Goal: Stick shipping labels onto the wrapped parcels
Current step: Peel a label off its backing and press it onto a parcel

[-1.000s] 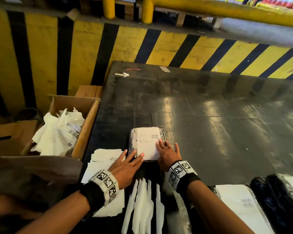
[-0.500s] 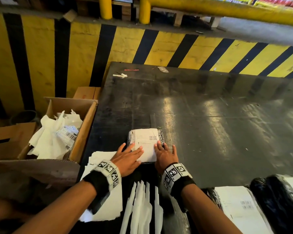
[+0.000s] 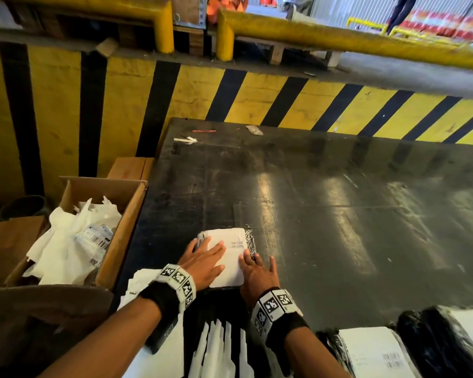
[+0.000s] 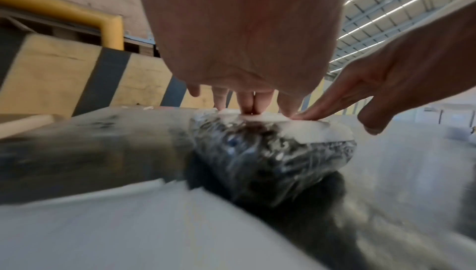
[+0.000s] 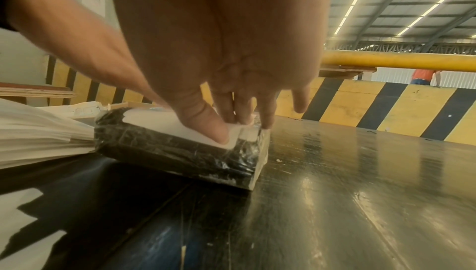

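A small parcel [image 3: 250, 239] wrapped in black film lies near the front edge of the black table [image 3: 339, 214]. A white shipping label [image 3: 231, 236] covers most of its top. My left hand [image 3: 205, 257] lies flat across the label's left half, straight fingers pressing down. My right hand [image 3: 257, 270] presses the label's right edge with thumb and fingertips; its outer fingers rest on the table. In the left wrist view, the fingertips [image 4: 247, 101] bear on the label [image 4: 322, 131] atop the parcel [image 4: 270, 158]. The right wrist view has the thumb [image 5: 206, 127] on the label's near corner [image 5: 154, 119].
A cardboard box [image 3: 120, 230] of crumpled backing paper stands left of the table. A stack of label sheets [image 3: 141, 279] and white backing strips [image 3: 216, 350] lie under my wrists. Two labelled black parcels [image 3: 372, 353] [image 3: 443, 347] sit at the front right. A yellow-black striped wall [image 3: 257, 99] bounds the far side.
My left hand has slid from the label's left edge further onto it. My right hand stays at the right edge. The parcel has not moved.
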{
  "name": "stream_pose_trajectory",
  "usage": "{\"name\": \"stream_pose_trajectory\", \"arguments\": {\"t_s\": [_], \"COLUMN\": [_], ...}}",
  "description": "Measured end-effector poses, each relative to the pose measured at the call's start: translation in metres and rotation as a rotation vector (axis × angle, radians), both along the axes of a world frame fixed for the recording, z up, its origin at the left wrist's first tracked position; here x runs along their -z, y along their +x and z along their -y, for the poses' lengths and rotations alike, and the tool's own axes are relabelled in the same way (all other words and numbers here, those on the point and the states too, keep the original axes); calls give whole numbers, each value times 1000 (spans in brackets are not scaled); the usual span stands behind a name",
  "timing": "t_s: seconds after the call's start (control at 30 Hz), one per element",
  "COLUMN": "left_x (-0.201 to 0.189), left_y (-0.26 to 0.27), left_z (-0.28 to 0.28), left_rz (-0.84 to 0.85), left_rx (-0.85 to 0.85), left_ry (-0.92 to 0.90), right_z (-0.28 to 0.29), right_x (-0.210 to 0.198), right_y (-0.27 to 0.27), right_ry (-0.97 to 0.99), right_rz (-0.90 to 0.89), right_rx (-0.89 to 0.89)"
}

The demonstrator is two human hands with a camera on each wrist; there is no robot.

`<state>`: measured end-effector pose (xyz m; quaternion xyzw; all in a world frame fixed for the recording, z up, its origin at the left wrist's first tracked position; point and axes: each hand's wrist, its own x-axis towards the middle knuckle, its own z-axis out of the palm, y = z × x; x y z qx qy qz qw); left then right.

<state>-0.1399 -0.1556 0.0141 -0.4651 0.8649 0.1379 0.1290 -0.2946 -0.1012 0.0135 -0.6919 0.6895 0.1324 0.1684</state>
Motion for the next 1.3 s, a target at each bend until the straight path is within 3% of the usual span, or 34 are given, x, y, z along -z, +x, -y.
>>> {"name": "stream_pose_trajectory", "arguments": {"t_s": [0.2,0.33,0.53,0.77,0.83,0.93,1.03,1.1,1.2,1.3], "left_x": [-6,-9,8,14,15,22,34,42,51,57], "left_y": [35,19,4,-9,-15,-18,-16,-17,-18,-17], "left_z": [3,17,20,42,45,33,21,18,17,16], "left_rz": [-38,-75,-56,-32,-100,-303,-415,-417,-422,-467], "left_rx": [-43,-34,-135,-179,-260,-461,-624,-657,-691,-701], "left_ry": [-35,-132,-9,-11,-12,-18,38,69,99,101], "right_z": [-1,-1,-5,16,27,37,42,47,53,53], "right_x": [-1,-1,5,6,7,8,15,24,38,47], "right_y": [2,3,-2,-13,-16,-24,-31,-34,-36,-32], "right_ry": [0,-10,-69,-66,-61,-101,-264,-310,-217,-171], "right_rz": [-10,-27,37,67,97,240,484,545,577,743], "right_rx": [-7,-12,-17,5,28,79,242,330,421,477]}}
